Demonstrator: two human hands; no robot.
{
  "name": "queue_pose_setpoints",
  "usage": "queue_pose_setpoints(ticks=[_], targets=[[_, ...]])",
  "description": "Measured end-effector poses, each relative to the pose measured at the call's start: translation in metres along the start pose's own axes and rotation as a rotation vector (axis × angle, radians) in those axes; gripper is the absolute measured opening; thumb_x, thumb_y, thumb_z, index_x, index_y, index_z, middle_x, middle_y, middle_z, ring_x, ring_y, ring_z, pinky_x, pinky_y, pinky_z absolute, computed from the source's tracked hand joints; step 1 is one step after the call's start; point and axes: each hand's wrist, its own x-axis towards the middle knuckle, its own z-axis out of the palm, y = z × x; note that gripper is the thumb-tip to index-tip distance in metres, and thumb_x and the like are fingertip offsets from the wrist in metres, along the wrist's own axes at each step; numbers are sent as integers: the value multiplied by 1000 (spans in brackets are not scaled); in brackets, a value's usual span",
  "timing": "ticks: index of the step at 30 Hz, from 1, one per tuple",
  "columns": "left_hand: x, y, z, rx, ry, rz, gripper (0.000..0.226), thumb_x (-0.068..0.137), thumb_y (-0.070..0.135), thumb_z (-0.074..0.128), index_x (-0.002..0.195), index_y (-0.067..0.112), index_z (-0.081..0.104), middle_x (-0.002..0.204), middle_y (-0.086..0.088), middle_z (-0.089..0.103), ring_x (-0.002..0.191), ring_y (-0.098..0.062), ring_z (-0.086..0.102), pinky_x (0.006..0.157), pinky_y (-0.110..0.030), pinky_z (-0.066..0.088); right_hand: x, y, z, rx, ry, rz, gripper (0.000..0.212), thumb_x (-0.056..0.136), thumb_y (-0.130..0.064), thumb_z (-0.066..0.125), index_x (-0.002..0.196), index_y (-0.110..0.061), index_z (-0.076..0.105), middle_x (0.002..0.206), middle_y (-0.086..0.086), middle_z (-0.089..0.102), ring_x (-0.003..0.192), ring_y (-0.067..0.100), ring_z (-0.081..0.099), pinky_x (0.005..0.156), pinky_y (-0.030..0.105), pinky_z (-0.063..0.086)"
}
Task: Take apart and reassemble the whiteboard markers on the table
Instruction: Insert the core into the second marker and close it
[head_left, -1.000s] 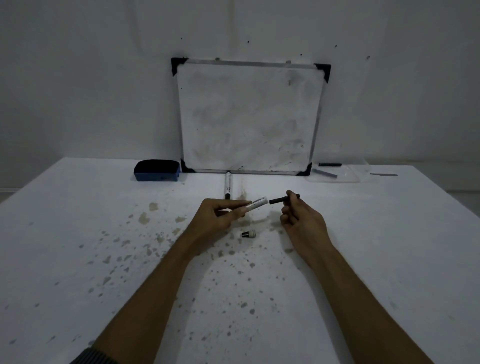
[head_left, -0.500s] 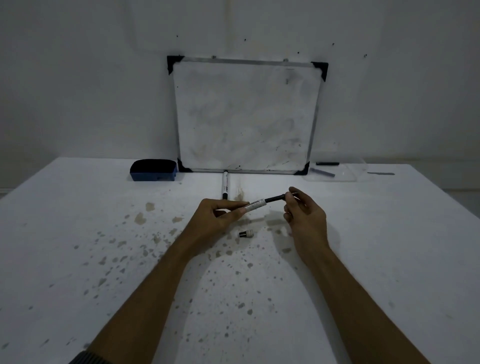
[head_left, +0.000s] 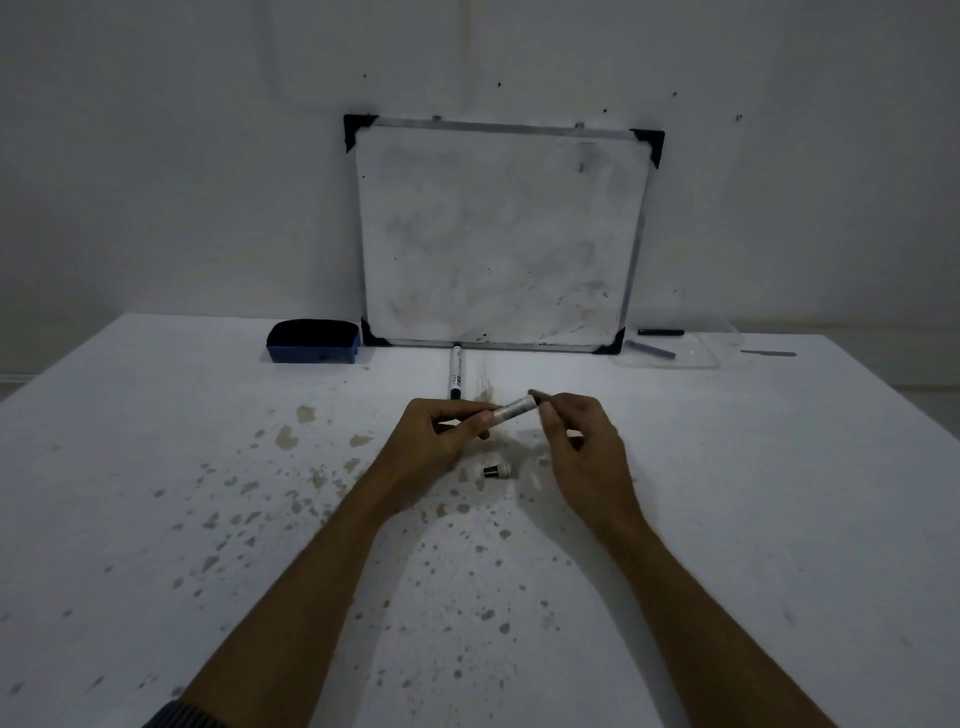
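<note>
My left hand (head_left: 436, 434) grips a white marker barrel (head_left: 514, 409) that points up and to the right. My right hand (head_left: 582, 441) meets the barrel's open end, its fingertips pinched on the black ink core (head_left: 537, 397), of which only a short dark tip shows outside the barrel. On the table just below the hands lies a small marker end piece (head_left: 496, 471), white with a black band. A second, whole marker (head_left: 456, 371) lies lengthwise behind my left hand, pointing at the whiteboard.
A whiteboard (head_left: 498, 234) leans on the wall at the table's back. A blue eraser (head_left: 314, 341) sits to its left. A clear tray (head_left: 670, 351) with marker parts sits to its right. The white table (head_left: 156, 467) is speckled with stains.
The black core was apart from the barrel, then its tip entered, and now it is pushed almost fully inside. My right hand moved left toward my left hand.
</note>
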Motion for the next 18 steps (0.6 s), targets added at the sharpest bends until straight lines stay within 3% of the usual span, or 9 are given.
queue_pose_setpoints(ticks=[2, 5, 7, 10, 12, 15, 18], targets=[[1, 1, -2, -68, 23, -14, 17, 98, 25, 67, 107, 19, 80, 72, 1, 73, 47, -13, 45, 44, -23, 36, -3, -1, 5, -83, -61, -21, 34, 105, -34, 49, 133, -19, 63, 123, -3, 57, 100, 5, 62, 79, 11, 50], [1, 4, -6, -106, 67, -34, 25, 102, 26, 62, 86, 12, 76, 51, 7, 58, 41, -10, 41, 42, -21, 33, -8, -4, 5, -216, -233, -44, 41, 103, -37, 53, 141, -23, 54, 122, -5, 53, 93, 4, 60, 75, 5, 44], [3, 7, -10, -143, 88, -36, 35, 104, 30, 57, 82, 6, 70, 50, -2, 50, 40, -13, 37, 42, -21, 30, -11, -1, 0, -327, -379, -84, 42, 95, -45, 62, 134, -29, 58, 118, -10, 54, 93, 0, 57, 76, 8, 44], [3, 10, -12, -225, 150, -59, 37, 107, 29, 52, 81, 10, 71, 54, 5, 55, 38, -11, 38, 37, -20, 30, -13, 0, -5, -380, -508, -131, 28, 93, -47, 65, 117, -34, 66, 112, -15, 54, 98, -2, 55, 83, 12, 45], [1, 9, -8, -213, 167, -62, 36, 107, 32, 50, 87, 19, 76, 66, 0, 58, 41, -12, 42, 38, -21, 35, -11, -2, -6, -353, -483, -121, 22, 96, -43, 63, 115, -33, 69, 109, -14, 59, 96, -1, 57, 83, 14, 47], [-5, 6, -2, -139, 123, -60, 39, 106, 40, 51, 101, 12, 77, 75, -8, 57, 45, -16, 45, 42, -26, 38, -5, -8, -9, -154, -322, -14, 26, 101, -35, 59, 124, -27, 69, 110, -13, 72, 90, 1, 66, 79, 18, 52], [-13, 5, 3, -61, 70, -48, 39, 104, 40, 56, 89, 9, 74, 68, -14, 61, 50, -20, 51, 50, -30, 45, 1, -8, -17, 86, -176, 107, 32, 104, -29, 57, 134, -26, 65, 105, -9, 74, 77, -2, 67, 73, 20, 56]])
